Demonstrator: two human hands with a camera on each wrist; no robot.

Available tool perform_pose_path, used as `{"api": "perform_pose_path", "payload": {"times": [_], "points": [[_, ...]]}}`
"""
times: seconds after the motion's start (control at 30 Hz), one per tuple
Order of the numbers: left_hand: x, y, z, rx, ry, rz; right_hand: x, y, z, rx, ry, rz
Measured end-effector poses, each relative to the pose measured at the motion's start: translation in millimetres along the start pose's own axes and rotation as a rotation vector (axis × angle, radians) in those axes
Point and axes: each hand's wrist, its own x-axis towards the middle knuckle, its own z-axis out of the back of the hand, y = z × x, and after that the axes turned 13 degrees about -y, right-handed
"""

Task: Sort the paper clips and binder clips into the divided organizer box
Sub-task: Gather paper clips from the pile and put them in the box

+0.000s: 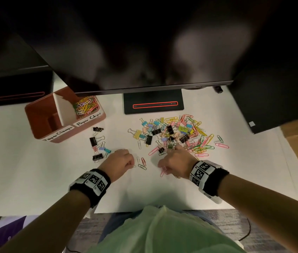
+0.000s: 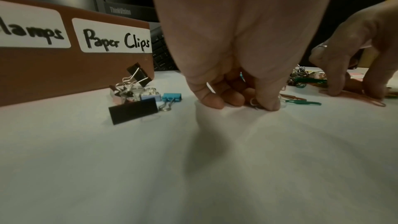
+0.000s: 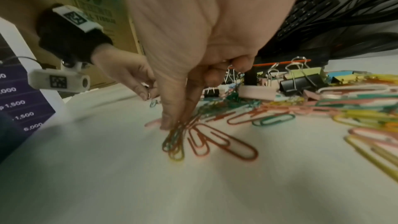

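My left hand [image 1: 119, 162] is curled low on the desk [image 1: 35, 179], thumb and forefinger pinched on a small silver paper clip [image 2: 254, 102]. My right hand [image 1: 176, 161] sits at the near edge of the mixed pile [image 1: 179, 136], thumb and fingertips [image 3: 168, 122] pinched together on a bunch of coloured paper clips [image 3: 175, 140] that trail flat on the desk.

The organizer box [image 1: 40, 132] stands toward the far left corner, partly under the monitor [image 1: 135, 52]. Its right compartment already holds many coloured paper clips; as far as I can see, the left one holds no clips. A few binder clips [image 1: 97, 143] lie loose between the box and my left hand.

The risk I see: the bunch under my right fingers is fanned out and only held at one end, so some clips could slide free when I lift, or hook neighbours and drag them along. A binder clip tangled in could end up in the wrong side.

The box labels read "Paper Clamps" and "Paper Clips"; the monitor bezel says "ThinkVision".
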Motion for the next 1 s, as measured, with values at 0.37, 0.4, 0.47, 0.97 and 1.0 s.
{"api": "perform_pose_path", "payload": {"times": [0.37, 0.4, 0.47, 0.97, 1.0], "points": [[5.5, -21.3, -8.1, -0.111, 0.009, -0.018, 13.9, 2.1, -2.5, 0.030, -0.041, -0.042], [8.5, -23.1, -9.1, -0.094, 0.017, -0.022, 14.4, 2.6, -3.2, 0.039, -0.049, -0.037], [14.0, -25.1, -10.2, -0.049, 0.015, -0.022, 15.0, 3.2, -3.9, 0.066, -0.046, -0.044], [23.0, -23.4, -10.4, 0.082, -0.041, -0.025, 26.5, 8.5, 2.7, 0.181, 0.000, -0.112], [23.1, -22.9, -10.4, 0.088, -0.033, -0.012, 29.2, 7.9, 5.0, 0.202, -0.023, -0.123]]}}
